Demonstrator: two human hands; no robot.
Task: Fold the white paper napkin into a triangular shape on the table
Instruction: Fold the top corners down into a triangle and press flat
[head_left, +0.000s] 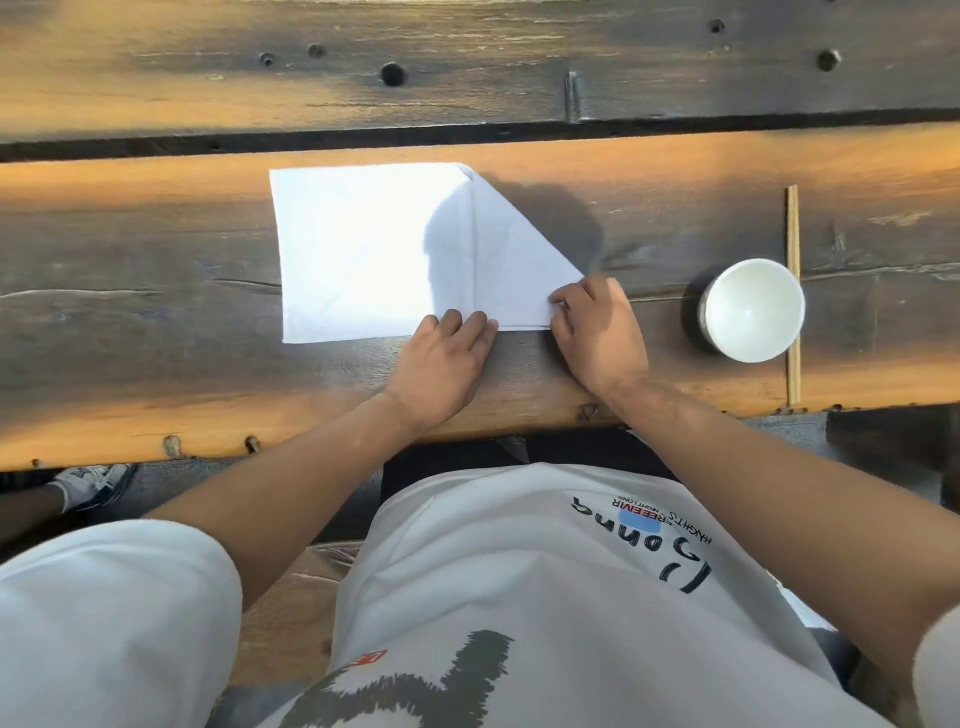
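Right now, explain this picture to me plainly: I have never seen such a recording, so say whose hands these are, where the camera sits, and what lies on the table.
There is one picture, from a camera worn on a person's head, looking down; no machine is involved. The wooden table carries a white paper napkin, its right side folded over into a slanted flap. The left hand presses flat on the napkin's near edge. The right hand pinches the flap's near right corner. To the right stand a white bowl and one wooden chopstick, untouched.
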